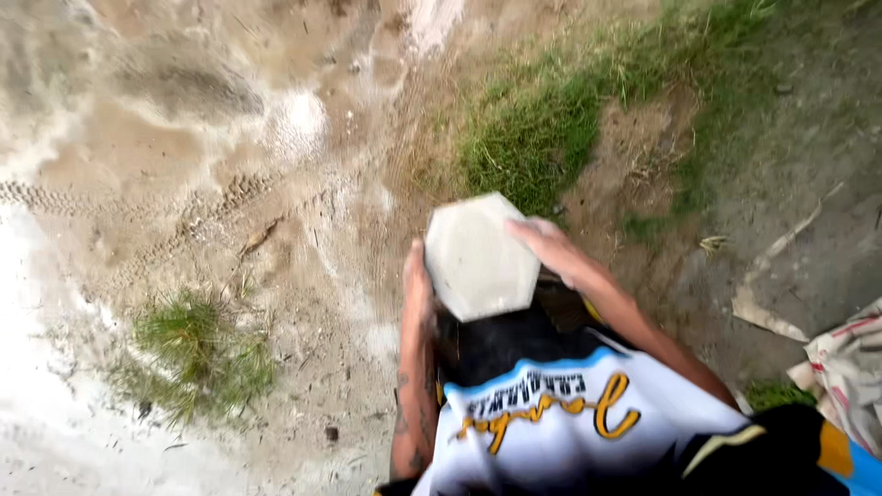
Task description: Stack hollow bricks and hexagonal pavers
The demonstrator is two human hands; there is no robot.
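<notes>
We hold a pale hexagonal paver [480, 255] in front of our chest, above bare sandy ground [230, 184]. Our left hand [418, 285] presses flat against the paver's left edge, and our right hand [549, 246] lies over its upper right edge, fingers [525, 230] spread on the face. The grip of both hands is closed on the paver, which tilts slightly, its broad face turned up toward us. The view is blurred, so we cannot tell whether the lower edge rests against our shirt [570, 432] or hangs just clear of it. A grass patch [542, 129] lies beyond the paver, and a smaller tuft [197, 354] sits well apart on our left. Crumpled sacking [850, 367] lies at the far right.
</notes>
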